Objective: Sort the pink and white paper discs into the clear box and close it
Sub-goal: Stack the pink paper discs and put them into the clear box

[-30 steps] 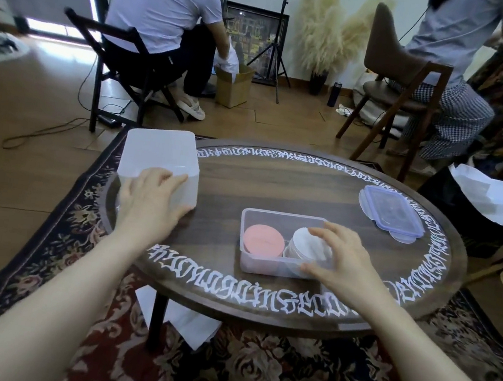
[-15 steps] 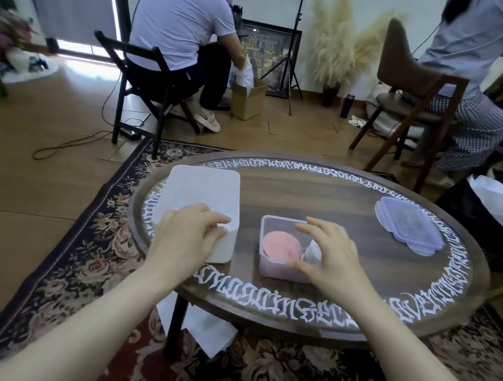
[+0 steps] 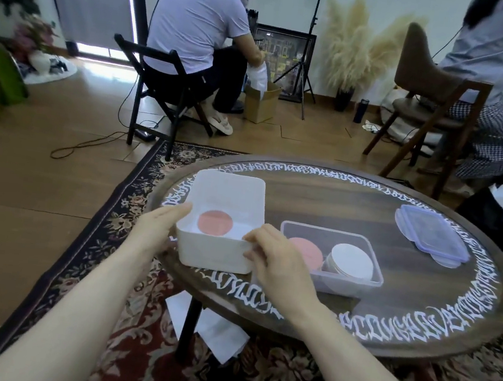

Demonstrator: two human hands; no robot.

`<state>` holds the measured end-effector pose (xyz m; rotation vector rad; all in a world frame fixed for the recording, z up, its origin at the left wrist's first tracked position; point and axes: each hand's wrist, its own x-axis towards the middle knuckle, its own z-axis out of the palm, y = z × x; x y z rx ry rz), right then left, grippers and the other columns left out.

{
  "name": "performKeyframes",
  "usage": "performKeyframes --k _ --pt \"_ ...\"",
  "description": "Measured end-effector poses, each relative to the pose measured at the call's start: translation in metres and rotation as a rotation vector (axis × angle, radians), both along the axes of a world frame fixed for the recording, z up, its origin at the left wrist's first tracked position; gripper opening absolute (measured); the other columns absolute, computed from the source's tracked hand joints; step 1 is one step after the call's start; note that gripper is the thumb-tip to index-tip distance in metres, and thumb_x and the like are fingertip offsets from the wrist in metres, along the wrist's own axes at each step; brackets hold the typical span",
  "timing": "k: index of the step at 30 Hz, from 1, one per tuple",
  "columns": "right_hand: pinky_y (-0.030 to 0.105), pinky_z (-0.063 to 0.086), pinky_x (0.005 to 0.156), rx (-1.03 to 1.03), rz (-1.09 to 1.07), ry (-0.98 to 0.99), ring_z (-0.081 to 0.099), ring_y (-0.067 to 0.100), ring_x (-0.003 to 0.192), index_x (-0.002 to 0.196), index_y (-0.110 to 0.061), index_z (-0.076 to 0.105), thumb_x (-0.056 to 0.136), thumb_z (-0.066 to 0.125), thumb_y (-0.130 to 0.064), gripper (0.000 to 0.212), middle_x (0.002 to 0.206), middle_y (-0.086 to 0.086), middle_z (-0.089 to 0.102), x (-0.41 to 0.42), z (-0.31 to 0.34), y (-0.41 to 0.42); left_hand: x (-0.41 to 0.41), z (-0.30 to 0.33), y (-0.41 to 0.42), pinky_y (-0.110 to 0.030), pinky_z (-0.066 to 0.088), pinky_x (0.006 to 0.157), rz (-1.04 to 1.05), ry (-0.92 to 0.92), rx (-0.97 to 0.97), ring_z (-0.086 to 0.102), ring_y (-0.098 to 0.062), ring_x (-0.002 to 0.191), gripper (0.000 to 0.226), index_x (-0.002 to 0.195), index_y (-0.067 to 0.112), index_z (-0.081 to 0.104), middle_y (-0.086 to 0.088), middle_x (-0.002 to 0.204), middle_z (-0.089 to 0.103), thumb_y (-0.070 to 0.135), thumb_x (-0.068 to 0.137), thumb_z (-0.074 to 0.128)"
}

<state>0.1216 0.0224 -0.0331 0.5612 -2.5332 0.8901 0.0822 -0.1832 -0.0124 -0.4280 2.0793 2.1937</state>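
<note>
A white bin (image 3: 217, 251) stands at the left of the round table, tipped toward me, with a pink disc (image 3: 215, 222) lying inside on white paper. My left hand (image 3: 156, 229) holds its left near corner. My right hand (image 3: 276, 261) holds its right near corner, thumb at the rim. Just right of it sits the clear box (image 3: 345, 281), holding a pink disc stack (image 3: 307, 251) and a white disc stack (image 3: 350, 261). The box's clear blue-edged lid (image 3: 433, 233) lies apart at the right of the table.
The round wooden table (image 3: 337, 201) has a white lettered border. White paper lies on the patterned rug beneath it. Two seated people, two chairs, a cardboard box and a light stand occupy the floor beyond.
My right hand left the clear box and came across to the white bin. The bin now tilts toward me between both hands, showing the pink disc inside. The view shifted left.
</note>
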Motion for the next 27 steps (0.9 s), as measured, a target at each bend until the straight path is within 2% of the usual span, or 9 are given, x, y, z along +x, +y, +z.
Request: performKeyframes --k 4,8,10,12,15,18,21,24,27 --pt "0.028 0.043 0.066 -0.026 0.007 0.075 0.051 0.009 0.077 0.085 -0.013 0.057 0.080 0.057 0.000 0.014 0.082 -0.013 0.050 0.005 0.000 0.009 0.003 0.002 -0.008 -0.034 0.047 0.074 -0.139 -0.003 0.032 0.062 -0.021 0.104 0.043 0.124 0.025 0.059 -0.005 0.114 0.068 0.045 0.086 0.059" --pt "0.035 0.044 0.061 0.029 0.065 0.175 0.051 0.017 0.073 0.079 -0.009 0.058 0.081 0.057 0.001 0.010 0.079 -0.004 0.054 0.012 0.002 0.013 0.010 0.003 -0.010 -0.031 0.052 0.061 -0.177 0.002 0.125 0.068 -0.018 0.088 0.055 0.130 0.023 0.053 -0.006 0.109 0.069 0.054 0.085 0.053" --pt "0.037 0.044 0.058 0.040 0.077 0.212 0.051 0.018 0.071 0.078 -0.010 0.057 0.083 0.056 -0.004 0.008 0.078 -0.003 0.054 0.014 0.000 0.014 0.015 0.002 -0.011 -0.023 0.053 0.054 -0.188 0.117 0.122 0.069 -0.013 0.080 0.064 0.134 0.026 0.050 -0.007 0.109 0.068 0.062 0.081 0.055" --pt "0.036 0.044 0.055 0.058 0.076 0.255 0.049 0.017 0.069 0.077 -0.011 0.055 0.082 0.059 -0.002 0.012 0.077 -0.002 0.053 0.016 -0.003 0.012 0.019 0.004 -0.013 -0.027 0.056 0.064 -0.240 0.253 0.092 0.068 -0.015 0.095 0.071 0.135 0.035 0.048 -0.005 0.122 0.064 0.068 0.073 0.058" --pt "0.037 0.045 0.053 0.095 0.091 0.265 0.049 0.019 0.068 0.076 -0.010 0.055 0.078 0.064 0.005 0.018 0.077 -0.001 0.054 0.017 -0.004 0.010 0.024 0.004 -0.015 -0.051 0.050 0.092 -0.254 0.354 0.118 0.059 -0.029 0.116 0.069 0.136 0.039 0.044 0.000 0.130 0.060 0.060 0.072 0.060" --pt "0.037 0.046 0.057 0.152 0.100 0.147 0.048 0.015 0.073 0.075 -0.016 0.058 0.081 0.068 -0.022 0.013 0.080 -0.006 0.056 0.016 0.000 0.012 0.027 0.000 -0.011 -0.048 0.046 0.097 -0.152 0.391 0.099 0.056 -0.022 0.120 0.067 0.138 0.045 0.039 0.006 0.135 0.056 0.054 0.075 0.062" --pt "0.025 0.044 0.068 0.090 0.071 0.033 0.051 0.003 0.078 0.078 -0.021 0.066 0.082 0.060 -0.054 0.034 0.085 -0.012 0.059 0.021 0.013 0.010 0.031 -0.005 -0.002 -0.043 0.046 0.100 -0.045 0.389 0.091 0.059 -0.010 0.114 0.069 0.136 0.052 0.038 0.014 0.128 0.060 0.054 0.072 0.065" --pt "0.013 0.034 0.061 -0.023 0.033 0.156 0.044 -0.009 0.068 0.085 -0.018 0.066 0.088 0.062 -0.034 0.017 0.084 -0.010 0.059 0.027 0.024 0.002 0.034 -0.005 0.008 -0.045 0.047 0.098 -0.034 0.395 0.117 0.059 -0.010 0.115 0.071 0.133 0.056 0.040 0.016 0.132 0.056 0.057 0.068 0.069" --pt "0.024 0.044 0.062 -0.066 0.001 0.072 0.049 0.000 0.071 0.099 -0.022 0.062 0.088 0.063 -0.019 0.012 0.093 -0.014 0.056 0.026 0.023 -0.007 0.035 -0.005 0.017 -0.038 0.050 0.094 -0.054 0.419 0.105 0.061 -0.008 0.111 0.074 0.135 0.053 0.040 0.013 0.129 0.059 0.055 0.067 0.069"
